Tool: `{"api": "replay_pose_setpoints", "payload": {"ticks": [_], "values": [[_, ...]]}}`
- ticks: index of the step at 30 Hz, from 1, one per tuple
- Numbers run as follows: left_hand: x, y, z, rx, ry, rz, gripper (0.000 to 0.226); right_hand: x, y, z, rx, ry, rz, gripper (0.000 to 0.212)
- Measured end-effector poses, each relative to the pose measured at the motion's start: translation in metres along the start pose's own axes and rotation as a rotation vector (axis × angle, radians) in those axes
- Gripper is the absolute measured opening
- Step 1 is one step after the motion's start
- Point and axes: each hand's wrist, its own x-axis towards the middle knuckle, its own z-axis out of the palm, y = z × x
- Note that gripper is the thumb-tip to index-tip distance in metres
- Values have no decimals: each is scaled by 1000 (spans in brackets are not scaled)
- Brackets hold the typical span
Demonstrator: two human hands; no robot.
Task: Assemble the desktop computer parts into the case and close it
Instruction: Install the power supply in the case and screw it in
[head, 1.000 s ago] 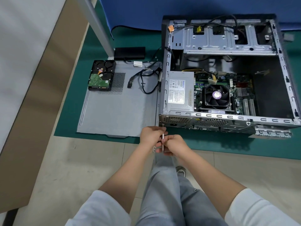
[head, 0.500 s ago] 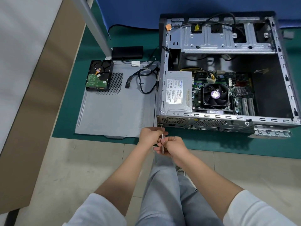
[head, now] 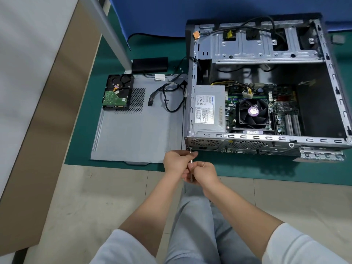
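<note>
The open grey computer case (head: 266, 139) lies on its side on a green mat. Inside sit the power supply (head: 208, 109), the motherboard and a black CPU fan (head: 253, 111). A thin screwdriver (head: 191, 164) points up at the case's near-left rear corner. My left hand (head: 178, 161) pinches its shaft near the tip. My right hand (head: 204, 173) is closed around its handle just below. The detached grey side panel (head: 137, 134) lies flat left of the case. A bare hard drive (head: 117, 95) rests on the panel's far-left corner.
Loose black cables (head: 171, 96) trail from the case over the panel. A black box (head: 150, 64) and a grey metal leg (head: 109, 33) stand behind the panel. A blue board runs along the back. My knees are over pale floor tiles below the mat.
My hands and the screwdriver have stayed at the case's near-left corner; the fingers shifted slightly around the shaft. The head camera drifted a little.
</note>
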Motion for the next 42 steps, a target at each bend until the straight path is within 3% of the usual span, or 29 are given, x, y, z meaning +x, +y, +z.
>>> {"api": "replay_pose_setpoints", "payload": {"ticks": [6,12,16,22,25,30,33,36,42], "values": [[0,3,-6,-188,-174,-120,7,-2,-4,1,28,-67,18,33],[4,5,-3,-147,-79,-84,10,0,2,-6,-18,-42,-60,14],[4,5,2,-147,-4,-64,14,2,3,-6,-197,42,-150,23],[-5,5,4,28,115,43,8,7,3,-1,-67,54,-72,20],[-6,5,0,41,81,39,26,7,2,3,37,-8,-44,30],[-5,6,-6,23,-123,-9,18,9,1,-6,48,-44,-23,32],[-3,9,-5,-9,-116,-58,20,10,1,-14,44,-75,-27,27],[-1,10,-2,-97,-99,-111,5,10,3,-17,66,-98,-24,16],[1,10,1,-93,-45,-113,12,15,12,-12,-88,56,-123,15]]}}
